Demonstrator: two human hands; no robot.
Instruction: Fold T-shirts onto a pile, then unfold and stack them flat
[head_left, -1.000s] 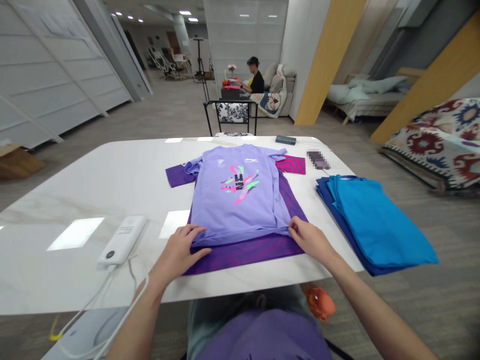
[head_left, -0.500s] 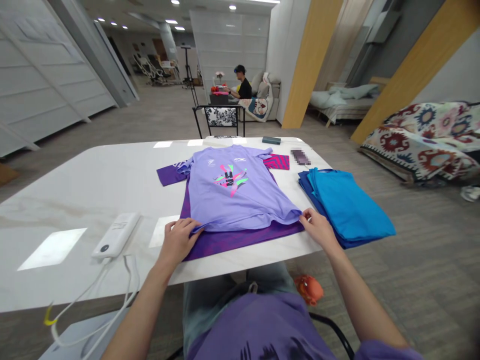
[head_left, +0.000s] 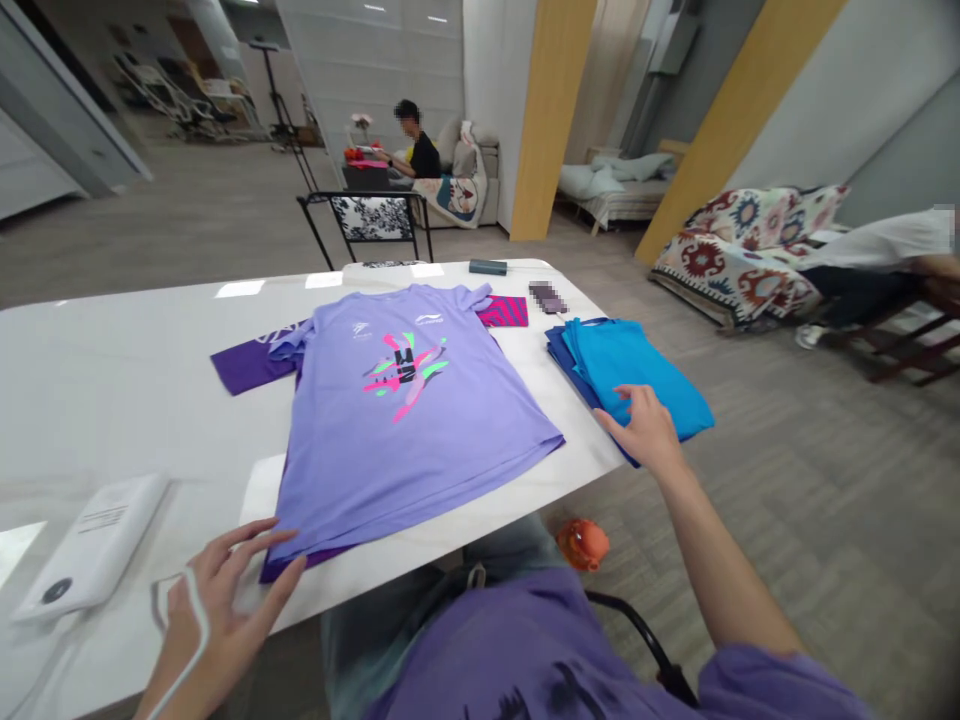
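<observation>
A lavender T-shirt (head_left: 420, 440) with a colourful chest print lies spread flat on the white table. Beneath it is a dark purple shirt (head_left: 255, 362), whose sleeves stick out at both sides and whose edge shows at the near left corner. My left hand (head_left: 225, 585) is open, fingers spread, at the near left corner of the lavender hem. Whether its fingertips touch the cloth I cannot tell. My right hand (head_left: 645, 430) is open too, thumb apart from the fingers, over the near edge of a folded blue garment pile (head_left: 637, 360) at the table's right edge.
A white power bank-like device (head_left: 94, 545) with a cable lies at the left on the white table (head_left: 135, 400). A phone (head_left: 547, 297) and a dark green case (head_left: 487, 267) are at the far side. A chair (head_left: 371, 220) stands beyond. People sit in the background.
Both hands have let go of the lavender hem, which now lies flatter and covers more of the purple shirt. My right hand moved right to the blue pile. The view turned right.
</observation>
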